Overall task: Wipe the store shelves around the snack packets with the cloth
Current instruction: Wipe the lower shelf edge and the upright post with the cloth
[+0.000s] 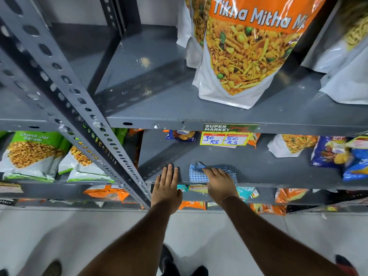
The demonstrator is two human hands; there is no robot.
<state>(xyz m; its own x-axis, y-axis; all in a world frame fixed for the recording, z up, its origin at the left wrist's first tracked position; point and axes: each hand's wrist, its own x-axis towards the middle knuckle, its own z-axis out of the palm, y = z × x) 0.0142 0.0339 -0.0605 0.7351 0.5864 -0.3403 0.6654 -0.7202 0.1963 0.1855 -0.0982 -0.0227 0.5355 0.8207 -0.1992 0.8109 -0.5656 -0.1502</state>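
Blue checked cloth [201, 173], soft and limp, lies bunched beneath the right hand [219, 181], pressed flat on it; left hand [166, 185] rests spread on the shelf [278, 172] beside.

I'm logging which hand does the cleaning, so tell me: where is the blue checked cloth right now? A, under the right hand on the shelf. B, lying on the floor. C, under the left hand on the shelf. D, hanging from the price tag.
A: the right hand presses the blue checked cloth flat on the shelf, while the left hand rests bare on the shelf edge.
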